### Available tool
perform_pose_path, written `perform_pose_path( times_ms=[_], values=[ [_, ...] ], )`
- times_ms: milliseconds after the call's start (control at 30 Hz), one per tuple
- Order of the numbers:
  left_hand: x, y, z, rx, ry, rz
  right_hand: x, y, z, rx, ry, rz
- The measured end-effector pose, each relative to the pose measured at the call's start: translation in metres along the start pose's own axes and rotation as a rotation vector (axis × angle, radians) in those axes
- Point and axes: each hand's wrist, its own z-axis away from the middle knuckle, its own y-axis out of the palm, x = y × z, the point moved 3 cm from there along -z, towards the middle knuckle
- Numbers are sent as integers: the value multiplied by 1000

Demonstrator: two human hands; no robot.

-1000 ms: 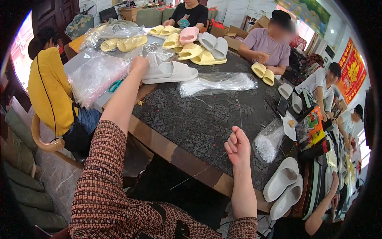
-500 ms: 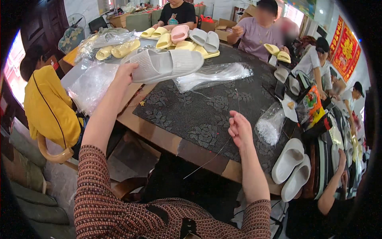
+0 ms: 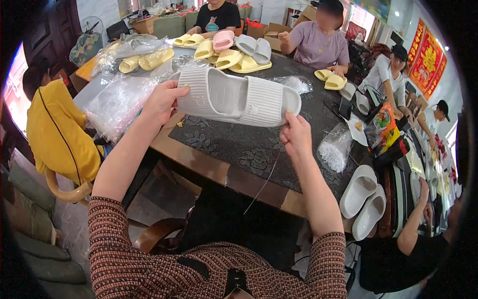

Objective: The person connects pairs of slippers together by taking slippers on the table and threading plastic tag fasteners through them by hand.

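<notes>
A pair of light grey ribbed slide slippers point(image 3: 234, 102), laid together heel to toe, is held up level above the table. My left hand point(image 3: 165, 102) grips the left end, with the thumb on top. At the other end my right hand point(image 3: 298, 134) pinches the edge of the slippers between thumb and fingers. A thin pale strand point(image 3: 268, 178) trails down from my right hand past the table edge; its upper end is hidden by the hand and slippers. Behind the slippers, the clear bag of white strands point(image 3: 294, 83) is mostly covered.
Yellow slippers point(image 3: 229, 59), with pink and grey ones, are heaped at the back. Clear plastic bags point(image 3: 117, 102) lie at left. To the right are a bag of small white pieces point(image 3: 334, 151) and two grey slippers point(image 3: 358, 189). Several people sit around the dark patterned table point(image 3: 224, 144).
The slippers have moved right and lower, turning so their straps face me more. My right hand has risen to their right end and taken hold, with the strand still in it.
</notes>
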Motion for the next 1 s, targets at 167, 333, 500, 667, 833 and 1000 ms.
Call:
perform_pose_path(
  times_ms=[167, 333, 500, 667, 833, 1000],
  values=[
    [-13, 4, 14, 99, 65, 7, 34, -22, 17, -53, -102, 79],
    [-35, -30, 17, 132, 190, -43, 92, -100, 20, -138, -157, 209],
    [-27, -18, 11, 269, 109, -348, 122, -109, 23, -12, -65, 438],
    [-11, 77, -6, 602, 254, -679, 101, -81, 4, 145, 70, 758],
    [38, 166, -43, 504, 754, -970, 62, -90, -63, 23, -355, 997],
    [27, 193, -11, 392, 778, -703, 70, -54, -47, 10, -484, 969]
  ],
)
